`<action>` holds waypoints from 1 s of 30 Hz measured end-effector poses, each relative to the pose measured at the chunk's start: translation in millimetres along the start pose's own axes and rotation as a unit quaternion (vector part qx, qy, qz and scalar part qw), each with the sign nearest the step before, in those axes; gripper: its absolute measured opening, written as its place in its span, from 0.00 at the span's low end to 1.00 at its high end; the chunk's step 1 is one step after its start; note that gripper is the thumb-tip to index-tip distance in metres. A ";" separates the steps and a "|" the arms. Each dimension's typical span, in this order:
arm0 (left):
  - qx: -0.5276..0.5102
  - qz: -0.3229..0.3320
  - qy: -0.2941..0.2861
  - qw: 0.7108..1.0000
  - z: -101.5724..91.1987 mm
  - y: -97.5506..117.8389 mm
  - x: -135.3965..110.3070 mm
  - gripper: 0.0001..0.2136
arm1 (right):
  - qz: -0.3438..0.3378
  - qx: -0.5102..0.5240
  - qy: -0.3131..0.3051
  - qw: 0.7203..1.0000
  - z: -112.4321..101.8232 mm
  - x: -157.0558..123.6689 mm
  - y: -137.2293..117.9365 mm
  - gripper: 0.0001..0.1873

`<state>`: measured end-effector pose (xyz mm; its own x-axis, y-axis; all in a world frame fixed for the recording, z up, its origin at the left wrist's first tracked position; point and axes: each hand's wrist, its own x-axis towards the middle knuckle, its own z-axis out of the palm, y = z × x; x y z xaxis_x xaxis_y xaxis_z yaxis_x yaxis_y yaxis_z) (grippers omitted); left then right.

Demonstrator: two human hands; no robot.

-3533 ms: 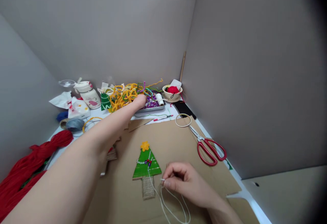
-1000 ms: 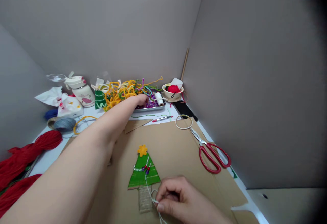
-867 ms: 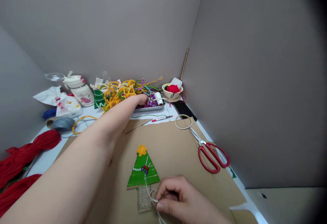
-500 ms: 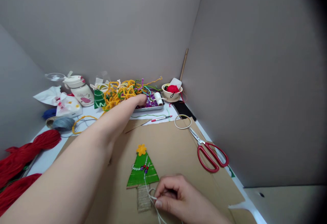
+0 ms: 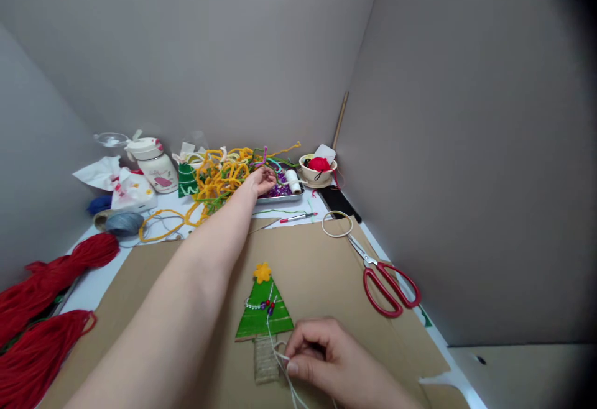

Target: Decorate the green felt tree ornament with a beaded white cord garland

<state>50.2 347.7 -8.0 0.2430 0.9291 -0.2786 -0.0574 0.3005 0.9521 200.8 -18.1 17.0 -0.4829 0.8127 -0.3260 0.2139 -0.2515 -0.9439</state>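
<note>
A white bottle (image 5: 161, 171) stands well apart from red-handled scissors (image 5: 371, 261).

A craft workspace, shown by red yarn (image 5: 41, 359), scissors (image 5: 385, 289), beads (image 5: 280, 191) and cardboard (image 5: 317, 266)

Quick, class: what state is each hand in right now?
Left hand: at the bead tray, fingers loosely curled; cannot tell if holding anything.
Right hand: closed, pinching white cord.

- Upper middle: the left hand (image 5: 263, 179) is hiding part of the bead tray (image 5: 285, 198); its fingers are looking too small to read.
- Lower middle: the right hand (image 5: 321, 354) is hiding part of the white cord (image 5: 288, 379), which is running off the bottom edge.
- Lower left: the edge is cutting off the red yarn (image 5: 44, 359).
</note>
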 end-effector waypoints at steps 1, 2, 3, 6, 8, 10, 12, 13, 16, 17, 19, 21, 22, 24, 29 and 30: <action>-0.070 -0.008 0.001 0.998 1.3 -0.1 -2.0 0.13 | -0.001 0.000 0.001 1.000 0.2 0.1 -0.2 0.04; -0.127 -0.015 0.003 0.992 2.7 0.1 -4.0 0.13 | -0.003 0.000 0.001 1.000 0.2 0.2 -0.2 0.04; -0.162 -0.020 0.002 0.987 4.2 0.7 -6.2 0.12 | -0.005 0.002 0.000 1.000 0.0 0.2 0.0 0.05; -0.201 -0.045 -0.010 0.979 7.1 3.9 -14.3 0.11 | -0.011 0.004 -0.002 1.000 -2.0 -0.3 1.0 0.07; -0.223 -0.071 -0.019 0.972 7.1 6.6 -22.8 0.12 | -0.017 -0.001 -0.001 1.000 -3.4 -0.8 1.7 0.09; -0.237 -0.100 -0.030 0.966 6.0 9.5 -35.1 0.12 | -0.028 -0.011 0.000 1.000 -4.2 -1.2 2.3 0.10; -0.245 -0.129 -0.042 0.960 5.0 13.1 -52.3 0.12 | -0.040 -0.018 -0.004 0.999 -4.1 -1.5 3.0 0.11; -0.248 -0.141 -0.048 0.957 4.9 15.2 -63.0 0.11 | -0.045 -0.018 -0.007 0.999 -3.7 -1.7 3.6 0.11; -0.261 -0.163 -0.066 0.949 6.0 23.5 -105.0 0.10 | -0.056 -0.019 -0.013 0.998 -2.4 -1.8 5.5 0.11; -0.268 -0.163 -0.072 0.947 6.5 26.2 -122.7 0.10 | -0.060 -0.023 -0.012 0.998 -2.0 -1.9 6.0 0.11; -0.285 -0.154 -0.084 0.942 7.2 29.3 -163.9 0.09 | -0.065 -0.033 -0.010 0.997 -1.4 -2.1 6.4 0.11; -0.304 -0.136 -0.094 0.938 6.7 25.8 -211.1 0.08 | -0.070 -0.043 -0.011 0.997 -0.4 -2.6 6.2 0.11; -0.319 -0.130 -0.102 0.933 6.1 20.5 -235.8 0.07 | -0.071 -0.048 -0.013 0.996 0.3 -2.9 6.3 0.11; -0.342 -0.120 -0.096 0.927 5.2 2.1 -284.5 0.05 | -0.071 -0.072 -0.013 0.995 2.6 -3.3 7.0 0.11; -0.394 -0.128 -0.027 0.910 7.4 -69.4 -371.9 0.04 | -0.100 -0.218 0.010 0.971 12.2 -6.1 8.1 0.11; -0.406 -0.131 -0.018 0.904 8.6 -81.7 -380.9 0.04 | -0.103 -0.251 0.024 0.962 14.2 -8.0 6.6 0.11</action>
<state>-29.4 -32.6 21.4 0.3821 0.7999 -0.4628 -0.6817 0.5821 0.4433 194.1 -33.7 12.6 -0.5225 0.8441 -0.1202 0.5057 0.1934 -0.8407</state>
